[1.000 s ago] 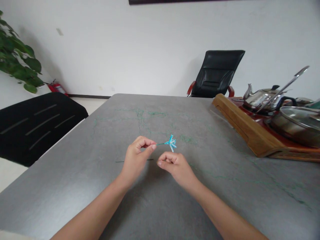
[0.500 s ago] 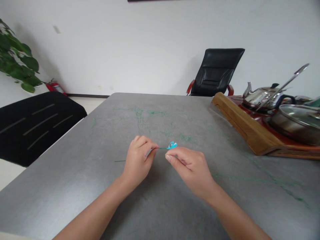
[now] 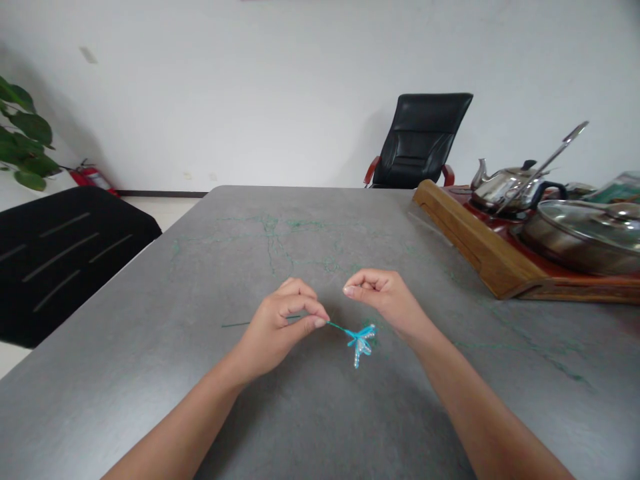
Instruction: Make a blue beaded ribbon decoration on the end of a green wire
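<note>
My left hand [image 3: 283, 327] is closed in a pinch on the thin green stem [image 3: 235, 325] of a small artificial flower. The stem's far end sticks out to the left behind the hand. At its right end, the light-blue flower head [image 3: 361, 339] has petals with clear, shiny beads and points right and down above the table. Up and to the right, my right hand [image 3: 383, 293] is apart from the flower, with thumb and forefinger pinched together. Whether something thin lies between those fingertips I cannot make out.
The grey table [image 3: 150, 347] has green vein-like marks. A wooden tea tray [image 3: 480, 260] at the right bears a steel kettle [image 3: 507, 187] and a lidded pot [image 3: 580, 237]. Black chairs stand behind [image 3: 425, 140] and at the left [image 3: 75, 260]; a plant hangs over the left one.
The flower head has swung down and shows fully. My right hand has moved up, away from the stem, while my left hand has shifted slightly right and down. The view has turned a little.
</note>
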Motion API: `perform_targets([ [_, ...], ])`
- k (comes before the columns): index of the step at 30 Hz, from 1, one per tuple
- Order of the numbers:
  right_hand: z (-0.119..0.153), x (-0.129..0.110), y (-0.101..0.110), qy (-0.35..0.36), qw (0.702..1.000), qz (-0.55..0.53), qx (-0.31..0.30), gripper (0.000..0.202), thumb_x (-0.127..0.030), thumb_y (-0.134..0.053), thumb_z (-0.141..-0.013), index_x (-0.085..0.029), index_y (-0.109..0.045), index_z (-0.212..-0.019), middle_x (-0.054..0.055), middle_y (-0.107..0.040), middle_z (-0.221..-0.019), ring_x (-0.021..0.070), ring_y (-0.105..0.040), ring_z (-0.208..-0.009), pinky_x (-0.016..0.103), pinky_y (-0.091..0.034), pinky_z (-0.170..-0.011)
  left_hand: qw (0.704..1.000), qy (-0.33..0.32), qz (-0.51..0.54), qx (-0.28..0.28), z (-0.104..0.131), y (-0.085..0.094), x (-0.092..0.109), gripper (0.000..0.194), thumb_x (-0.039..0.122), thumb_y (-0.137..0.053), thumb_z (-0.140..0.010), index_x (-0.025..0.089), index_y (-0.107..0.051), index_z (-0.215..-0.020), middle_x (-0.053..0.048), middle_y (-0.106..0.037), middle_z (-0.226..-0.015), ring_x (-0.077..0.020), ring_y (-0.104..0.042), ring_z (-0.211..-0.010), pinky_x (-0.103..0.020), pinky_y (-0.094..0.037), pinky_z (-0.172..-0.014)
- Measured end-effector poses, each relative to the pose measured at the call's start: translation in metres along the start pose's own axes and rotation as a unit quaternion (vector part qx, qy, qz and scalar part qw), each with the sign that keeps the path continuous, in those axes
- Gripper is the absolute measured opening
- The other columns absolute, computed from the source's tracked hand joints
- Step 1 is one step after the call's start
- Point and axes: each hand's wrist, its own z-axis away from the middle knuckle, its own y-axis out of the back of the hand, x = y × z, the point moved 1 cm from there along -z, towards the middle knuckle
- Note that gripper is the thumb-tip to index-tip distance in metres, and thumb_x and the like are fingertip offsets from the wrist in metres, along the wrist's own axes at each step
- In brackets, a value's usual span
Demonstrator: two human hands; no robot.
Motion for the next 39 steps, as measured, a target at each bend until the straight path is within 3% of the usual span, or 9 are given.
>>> perform_targets([
  [5, -0.001, 0.007, -0.014, -0.061, 0.994, -0.084, -0.036, 0.024, -0.039, -0.068, -0.070, -0.016, -0.064, -0.067, -0.005, -0.047, -0.051, 0.0089, -0.038, -0.049, 0.023, -0.029, -0.050, 0.992, 0.064, 0.082, 0.071, 0.001, 0.002, -0.008, 0.010, 0.023, -0.065, -0.085, 0.020, -0.069, -0.077, -0.001, -0.059, -0.080, -0.0149, -0.056, -0.078, -0.029, -0.042, -0.076],
  [9, -0.001, 0.012, -0.030, -0.031, 0.995, -0.088, -0.042, 0.023, -0.036, -0.069, -0.068, -0.017, -0.059, -0.060, -0.003, -0.054, -0.057, 0.0107, -0.044, -0.056, 0.024, -0.036, -0.057, 0.975, 0.126, 0.119, 0.139, 0.001, 0.000, -0.015, 0.010, 0.026, -0.066, -0.083, 0.019, -0.068, -0.076, -0.001, -0.060, -0.079, -0.0152, -0.055, -0.077, -0.028, -0.042, -0.072],
  [12, 0.000, 0.018, -0.042, -0.036, 0.995, -0.085, -0.043, 0.024, -0.036, -0.068, -0.069, -0.017, -0.058, -0.060, -0.005, -0.048, -0.053, 0.0095, -0.040, -0.053, 0.023, -0.033, -0.054, 0.963, 0.159, 0.123, 0.178, 0.000, 0.000, -0.017, 0.011, 0.027, -0.067, -0.081, 0.018, -0.068, -0.075, -0.001, -0.061, -0.077, -0.0153, -0.056, -0.075, -0.027, -0.043, -0.070],
  [16, 0.007, 0.017, -0.052, -0.031, 0.997, -0.046, -0.056, 0.018, -0.032, -0.063, -0.073, -0.017, -0.060, -0.063, -0.007, -0.037, -0.049, 0.0080, -0.031, -0.048, 0.022, -0.024, -0.048, 0.951, 0.189, 0.117, 0.213, 0.000, 0.001, -0.021, 0.011, 0.028, -0.067, -0.080, 0.017, -0.069, -0.076, -0.001, -0.064, -0.075, -0.0154, -0.058, -0.074, -0.027, -0.044, -0.071],
  [20, 0.020, 0.001, -0.056, 0.009, 0.998, 0.039, -0.055, 0.018, -0.026, -0.056, -0.082, -0.017, -0.062, -0.067, -0.008, -0.033, -0.049, 0.0080, -0.030, -0.047, 0.022, -0.022, -0.047, 0.946, 0.194, 0.085, 0.247, 0.001, 0.001, -0.027, 0.010, 0.026, -0.067, -0.079, 0.017, -0.070, -0.077, -0.001, -0.066, -0.077, -0.0158, -0.059, -0.075, -0.028, -0.044, -0.072],
  [27, 0.035, -0.023, -0.057, 0.135, 0.970, 0.195, -0.054, 0.018, -0.015, -0.051, -0.087, -0.019, -0.064, -0.075, -0.004, -0.056, -0.060, 0.0104, -0.051, -0.056, 0.023, -0.034, -0.057, 0.960, 0.117, -0.102, 0.235, 0.002, 0.001, -0.018, 0.009, 0.018, -0.064, -0.083, 0.019, -0.071, -0.077, -0.002, -0.066, -0.077, -0.0181, -0.060, -0.079, -0.032, -0.045, -0.074],
  [33, 0.038, -0.032, -0.045, 0.196, 0.955, 0.219, -0.024, 0.019, -0.015, -0.049, -0.090, -0.018, -0.064, -0.079, -0.002, -0.062, -0.066, 0.0108, -0.056, -0.061, 0.023, -0.036, -0.061, 0.934, -0.015, -0.315, 0.165, 0.004, -0.005, -0.014, 0.010, 0.018, -0.062, -0.087, 0.020, -0.071, -0.084, -0.004, -0.065, -0.078, -0.0204, -0.053, -0.080, -0.035, -0.037, -0.071],
  [39, 0.029, -0.034, -0.022, 0.193, 0.958, 0.202, 0.060, 0.016, -0.018, -0.055, -0.089, -0.018, -0.067, -0.078, -0.005, -0.056, -0.059, 0.0089, -0.049, -0.054, 0.023, -0.035, -0.059, 0.940, -0.102, -0.315, 0.083, 0.003, -0.008, -0.013, 0.013, 0.015, -0.059, -0.090, 0.020, -0.070, -0.086, -0.002, -0.066, -0.080, -0.0187, -0.053, -0.082, -0.037, -0.035, -0.079],
])
